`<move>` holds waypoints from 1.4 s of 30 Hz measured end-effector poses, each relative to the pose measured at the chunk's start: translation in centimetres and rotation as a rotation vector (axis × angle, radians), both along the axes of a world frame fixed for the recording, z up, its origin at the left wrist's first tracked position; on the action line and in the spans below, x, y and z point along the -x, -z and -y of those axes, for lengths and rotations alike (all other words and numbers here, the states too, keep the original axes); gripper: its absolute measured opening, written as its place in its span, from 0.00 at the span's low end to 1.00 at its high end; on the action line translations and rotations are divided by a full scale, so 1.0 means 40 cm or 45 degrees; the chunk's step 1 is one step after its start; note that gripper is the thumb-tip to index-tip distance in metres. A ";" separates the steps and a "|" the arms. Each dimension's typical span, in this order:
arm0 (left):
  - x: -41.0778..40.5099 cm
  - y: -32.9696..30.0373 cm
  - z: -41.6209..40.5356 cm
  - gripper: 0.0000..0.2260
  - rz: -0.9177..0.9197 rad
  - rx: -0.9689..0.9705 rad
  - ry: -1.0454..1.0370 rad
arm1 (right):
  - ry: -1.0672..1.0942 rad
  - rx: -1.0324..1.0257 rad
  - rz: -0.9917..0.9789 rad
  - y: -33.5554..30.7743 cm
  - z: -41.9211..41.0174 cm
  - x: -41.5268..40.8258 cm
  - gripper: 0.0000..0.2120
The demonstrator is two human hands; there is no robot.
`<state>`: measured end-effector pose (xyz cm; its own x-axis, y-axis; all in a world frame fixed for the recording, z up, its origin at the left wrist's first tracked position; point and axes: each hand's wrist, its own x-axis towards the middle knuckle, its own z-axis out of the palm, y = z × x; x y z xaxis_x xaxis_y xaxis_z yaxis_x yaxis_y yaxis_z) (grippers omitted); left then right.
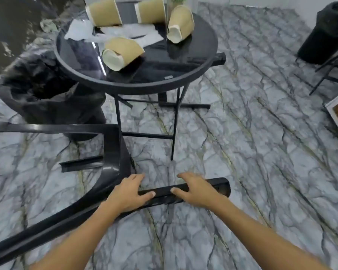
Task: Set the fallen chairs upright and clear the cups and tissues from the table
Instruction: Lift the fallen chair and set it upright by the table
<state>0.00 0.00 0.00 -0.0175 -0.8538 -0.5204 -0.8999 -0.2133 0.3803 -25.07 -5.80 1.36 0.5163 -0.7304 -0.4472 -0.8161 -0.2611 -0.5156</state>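
I have my left hand [129, 191] and right hand [193, 189] both clasped over a bar of the fallen chair [113, 152], which lies on its side on the floor just beside the surface [137, 85]. Nothing looks finished yet: four cups [121, 53] lie tipped near the far edge and middle, tissues [125, 33] spread among them. A lined bin [47, 90] waits at the left edge; righting and clearing remain.
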 end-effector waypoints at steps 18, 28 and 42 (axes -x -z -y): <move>-0.063 0.344 -0.010 0.28 -0.163 0.060 0.172 | -0.432 0.048 0.019 0.369 0.058 -0.123 0.25; -0.045 0.328 -0.009 0.19 -0.222 0.046 0.045 | -0.320 0.240 -0.145 0.355 0.096 0.044 0.34; 0.190 0.336 0.096 0.23 -0.182 0.112 0.398 | -0.201 0.316 -0.055 0.359 0.096 0.141 0.28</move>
<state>-7.60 -3.85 -13.44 -0.3524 -0.8370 -0.4186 -0.8528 0.1030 0.5120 -30.71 -9.62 -13.00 0.6164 -0.7323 -0.2894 -0.7753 -0.5001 -0.3857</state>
